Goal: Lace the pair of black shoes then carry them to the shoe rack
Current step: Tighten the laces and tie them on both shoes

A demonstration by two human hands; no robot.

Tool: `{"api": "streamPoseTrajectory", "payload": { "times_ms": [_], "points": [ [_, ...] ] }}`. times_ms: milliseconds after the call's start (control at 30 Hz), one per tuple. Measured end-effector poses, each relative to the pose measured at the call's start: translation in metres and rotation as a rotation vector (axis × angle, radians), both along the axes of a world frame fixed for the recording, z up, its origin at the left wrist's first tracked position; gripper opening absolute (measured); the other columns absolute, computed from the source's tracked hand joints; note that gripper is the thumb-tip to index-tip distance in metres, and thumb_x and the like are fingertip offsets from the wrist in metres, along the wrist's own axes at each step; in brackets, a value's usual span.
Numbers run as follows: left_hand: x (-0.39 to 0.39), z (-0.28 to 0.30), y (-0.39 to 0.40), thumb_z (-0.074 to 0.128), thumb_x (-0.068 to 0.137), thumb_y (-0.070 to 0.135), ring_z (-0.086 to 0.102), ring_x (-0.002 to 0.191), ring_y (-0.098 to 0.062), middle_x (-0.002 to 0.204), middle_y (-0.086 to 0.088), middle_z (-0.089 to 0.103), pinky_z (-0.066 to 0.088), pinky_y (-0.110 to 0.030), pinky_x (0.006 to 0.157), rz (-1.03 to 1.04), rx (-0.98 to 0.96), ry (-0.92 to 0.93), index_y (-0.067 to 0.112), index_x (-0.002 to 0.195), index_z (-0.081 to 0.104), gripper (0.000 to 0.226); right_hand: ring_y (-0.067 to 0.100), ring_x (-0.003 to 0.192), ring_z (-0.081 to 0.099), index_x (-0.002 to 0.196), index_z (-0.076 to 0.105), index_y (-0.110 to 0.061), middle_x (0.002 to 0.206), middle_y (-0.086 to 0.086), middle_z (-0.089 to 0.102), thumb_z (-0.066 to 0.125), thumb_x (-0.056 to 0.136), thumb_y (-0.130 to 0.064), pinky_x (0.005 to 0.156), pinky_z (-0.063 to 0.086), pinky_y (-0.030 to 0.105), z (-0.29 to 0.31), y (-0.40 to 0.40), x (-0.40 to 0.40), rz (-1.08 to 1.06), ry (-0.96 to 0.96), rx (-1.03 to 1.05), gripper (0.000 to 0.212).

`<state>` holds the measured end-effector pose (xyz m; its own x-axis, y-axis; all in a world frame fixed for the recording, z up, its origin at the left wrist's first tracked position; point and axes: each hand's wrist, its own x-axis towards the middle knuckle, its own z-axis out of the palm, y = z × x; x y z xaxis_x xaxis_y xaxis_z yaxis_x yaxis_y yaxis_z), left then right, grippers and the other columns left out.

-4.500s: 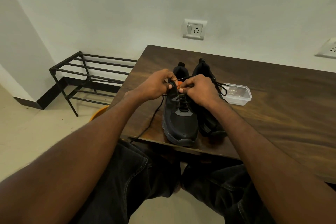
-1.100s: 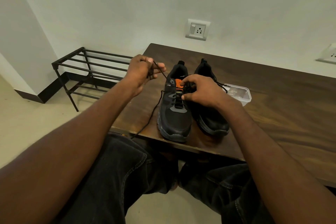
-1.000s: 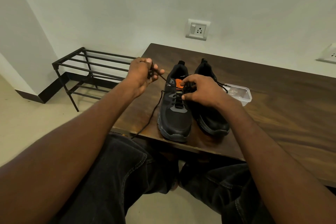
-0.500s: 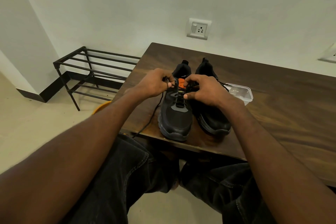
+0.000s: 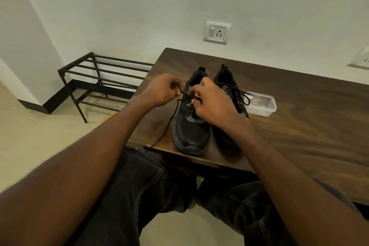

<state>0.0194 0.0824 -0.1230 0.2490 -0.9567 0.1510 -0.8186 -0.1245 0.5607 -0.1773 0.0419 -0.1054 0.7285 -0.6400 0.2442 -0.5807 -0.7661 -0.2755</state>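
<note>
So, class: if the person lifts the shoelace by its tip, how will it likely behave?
Probably floppy: the shoelace sags in a loose curve from the left hand over the table edge. Likely light, since a fingertip pinch holds it. It may snag where it threads into the left shoe.

A dark wood-grain desk [image 5: 299,126] stands against a plain white wall [image 5: 159,2]. A clear plastic container [image 5: 261,106] with a lid rests on the desk, right of the fingers and apart from them. A white switch-and-socket plate [image 5: 216,32] is mounted on the wall above and beyond the fingers. A second socket plate [image 5: 362,60] is cut off at the right frame edge. Pale floor tiles [image 5: 30,136] lie left of the desk, with a black skirting strip [image 5: 56,98] along the wall base.
</note>
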Motion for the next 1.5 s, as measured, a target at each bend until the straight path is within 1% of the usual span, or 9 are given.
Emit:
{"api": "streamPoseTrajectory", "payload": {
  "times_ms": [167,333,500,667,900,1033,1167,1333,1500],
  "points": [
    [0.004,-0.005,0.001,0.074,0.093,0.014,0.066,0.09,-0.015,0.093,0.002,0.073,0.05,-0.031,0.076,0.041,0.049,-0.065,0.021,0.094,0.077,0.007,0.034,0.11,0.06,0.136,0.06,-0.024,0.131,0.009,0.048,0.052,0.104,-0.044,0.091,0.053,0.055,-0.02,0.01,0.021,-0.086,0.251,-0.093,0.038],
    [0.009,-0.009,0.002,0.078,0.089,0.02,0.065,0.089,-0.013,0.086,0.009,0.07,0.057,-0.048,0.09,0.056,0.156,-0.085,0.03,0.081,0.073,0.014,0.025,0.087,0.065,0.092,0.066,-0.024,0.095,0.0,0.062,0.055,0.101,-0.054,0.078,0.056,0.046,-0.014,0.011,0.02,-0.13,0.056,-0.052,0.034],
    [0.016,-0.007,0.005,0.078,0.087,0.041,0.061,0.104,-0.014,0.1,0.012,0.068,0.04,-0.056,0.106,0.102,0.163,-0.055,0.035,0.095,0.071,0.012,0.016,0.073,0.07,0.091,0.071,-0.016,0.084,0.001,0.074,0.082,0.087,-0.025,0.071,0.061,0.035,0.003,0.008,0.01,-0.234,-0.395,0.641,0.014],
    [0.0,0.017,0.01,0.066,0.1,0.033,0.067,0.107,-0.009,0.108,0.009,0.073,0.054,-0.045,0.1,0.017,-0.163,0.292,0.029,0.116,0.07,0.017,0.015,0.063,0.064,0.108,0.065,-0.012,0.078,0.003,0.068,0.071,0.092,-0.004,0.063,0.055,0.031,0.048,0.001,-0.021,-0.13,-0.966,1.179,0.018],
    [-0.052,0.056,0.017,0.057,0.106,0.038,0.072,0.096,-0.015,0.103,-0.008,0.076,0.06,-0.033,0.085,-0.243,-0.243,0.72,0.015,0.13,0.066,0.035,0.01,0.05,0.04,0.118,0.072,-0.008,0.09,0.006,0.072,0.065,0.1,-0.01,0.046,0.034,0.023,0.069,-0.01,-0.054,0.077,-0.769,0.952,0.02],
    [-0.041,0.051,0.017,0.064,0.102,0.029,0.056,0.065,-0.005,0.068,0.009,0.067,0.049,-0.024,0.069,-0.126,-0.137,0.374,0.014,0.087,0.076,0.025,0.003,0.048,0.049,0.106,0.077,-0.014,0.09,0.007,0.077,0.07,0.097,-0.011,0.046,0.038,0.021,0.061,-0.021,-0.058,-0.23,-0.786,0.738,0.012],
    [-0.017,0.037,0.019,0.075,0.092,0.034,0.062,0.09,-0.011,0.091,0.009,0.069,0.052,-0.044,0.09,-0.04,0.122,-0.066,0.027,0.081,0.074,0.013,-0.008,0.05,0.057,0.097,0.079,-0.021,0.092,0.003,0.079,0.068,0.098,-0.01,0.049,0.043,0.01,0.047,-0.036,-0.064,-0.392,-0.639,0.511,0.016],
    [-0.038,0.049,0.02,0.068,0.099,0.033,0.069,0.108,-0.009,0.111,0.004,0.076,0.055,-0.035,0.099,-0.193,-0.093,0.368,0.02,0.121,0.071,0.026,0.002,0.061,0.066,0.109,0.076,-0.016,0.089,0.002,0.079,0.064,0.103,-0.011,0.051,0.047,0.015,0.049,-0.021,-0.049,-0.123,-0.401,0.62,0.015],
    [-0.052,0.052,0.018,0.07,0.097,0.01,0.076,0.081,-0.024,0.087,-0.016,0.078,0.061,-0.027,0.082,-0.217,-0.079,0.551,0.001,0.105,0.076,0.014,0.003,0.055,0.066,0.101,0.074,-0.005,0.079,0.008,0.077,0.076,0.094,-0.009,0.048,0.046,0.013,0.049,-0.018,-0.035,-0.141,-0.595,0.591,0.009]
  ]
}}
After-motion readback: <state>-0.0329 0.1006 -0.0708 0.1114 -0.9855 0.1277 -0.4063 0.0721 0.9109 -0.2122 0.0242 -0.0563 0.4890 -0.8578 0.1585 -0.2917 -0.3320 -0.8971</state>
